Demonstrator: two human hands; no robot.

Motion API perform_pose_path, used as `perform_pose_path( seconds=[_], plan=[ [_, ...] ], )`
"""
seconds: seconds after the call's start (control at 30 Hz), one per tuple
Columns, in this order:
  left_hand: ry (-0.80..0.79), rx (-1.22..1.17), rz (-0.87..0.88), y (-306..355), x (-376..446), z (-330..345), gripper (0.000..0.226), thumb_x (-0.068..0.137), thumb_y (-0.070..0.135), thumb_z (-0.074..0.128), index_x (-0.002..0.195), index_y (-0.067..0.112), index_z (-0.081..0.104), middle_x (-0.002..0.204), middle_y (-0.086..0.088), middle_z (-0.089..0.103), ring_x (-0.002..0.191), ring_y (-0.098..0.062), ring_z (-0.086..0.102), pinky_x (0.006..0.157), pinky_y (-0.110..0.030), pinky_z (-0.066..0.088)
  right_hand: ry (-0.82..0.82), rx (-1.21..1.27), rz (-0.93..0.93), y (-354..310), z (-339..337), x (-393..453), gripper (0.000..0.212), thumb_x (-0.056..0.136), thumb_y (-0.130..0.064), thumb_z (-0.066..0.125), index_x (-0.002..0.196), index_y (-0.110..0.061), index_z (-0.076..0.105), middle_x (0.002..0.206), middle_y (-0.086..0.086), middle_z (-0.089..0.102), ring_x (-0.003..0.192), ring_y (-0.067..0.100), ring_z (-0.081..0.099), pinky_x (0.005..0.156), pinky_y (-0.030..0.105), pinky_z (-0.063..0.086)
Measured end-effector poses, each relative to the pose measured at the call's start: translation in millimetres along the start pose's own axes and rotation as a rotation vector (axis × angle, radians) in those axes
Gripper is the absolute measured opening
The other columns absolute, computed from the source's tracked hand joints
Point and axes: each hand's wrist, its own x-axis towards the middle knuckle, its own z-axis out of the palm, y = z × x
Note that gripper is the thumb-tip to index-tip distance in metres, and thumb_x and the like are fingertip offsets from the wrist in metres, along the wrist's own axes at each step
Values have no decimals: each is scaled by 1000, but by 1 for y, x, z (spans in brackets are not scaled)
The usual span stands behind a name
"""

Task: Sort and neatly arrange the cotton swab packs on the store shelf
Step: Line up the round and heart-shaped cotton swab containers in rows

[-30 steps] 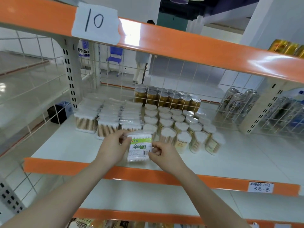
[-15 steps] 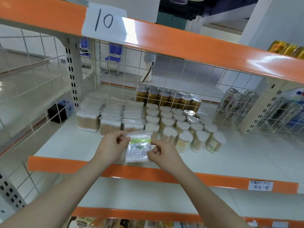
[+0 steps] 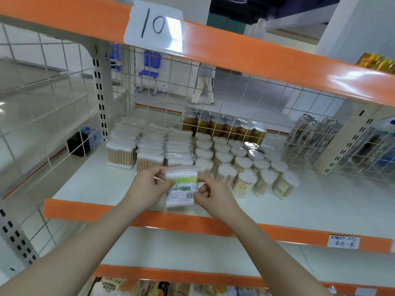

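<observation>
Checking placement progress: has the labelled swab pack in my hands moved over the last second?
Yes, slightly left: the swab pack now lines up with the right-hand flat-pack row instead of sitting right of it.

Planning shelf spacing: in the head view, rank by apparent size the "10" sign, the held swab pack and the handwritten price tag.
1. "10" sign, largest.
2. Held swab pack, though being nearest the camera enlarges it.
3. Handwritten price tag, smallest.
</observation>
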Motion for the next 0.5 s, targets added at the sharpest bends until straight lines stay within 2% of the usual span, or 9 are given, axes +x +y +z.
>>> perform_pose_path(
  seconds=[0.1, 0.27, 0.4, 0.5],
  plan=[
    [-16, 45, 6, -4, -1, -7, 9, 80, 10, 70, 81, 14, 62, 63, 7, 54, 56, -4, 50, 57, -7, 38, -5, -15, -6, -3, 3, 5, 42, 85, -12, 57, 126, -19, 54, 79, -8, 54, 64, 2, 50, 65, 16, 42],
    [3, 79, -22, -19, -3, -27, 13, 80, 11, 70, 87, 20, 63, 81, 2, 63, 73, -13, 58, 61, -12, 41, 36, -53, -34, -10, 7, 15, 41, 88, -10, 54, 128, -17, 52, 96, -5, 54, 83, 7, 51, 76, 17, 42],
    [56, 113, -47, -35, -4, -45, 21, 80, 8, 69, 81, 26, 58, 82, -1, 61, 71, -20, 60, 59, -11, 41, 109, -108, -93, -16, 14, 26, 37, 88, -8, 53, 124, -15, 57, 106, 0, 59, 89, 8, 50, 77, 13, 39],
    [138, 121, -69, -44, -3, -57, 24, 78, 8, 69, 76, 27, 55, 79, -4, 60, 65, -18, 57, 55, -13, 40, 121, -128, -98, -21, 20, 35, 36, 88, -8, 52, 123, -14, 57, 111, 1, 59, 89, 7, 48, 76, 11, 36]
  ],
)
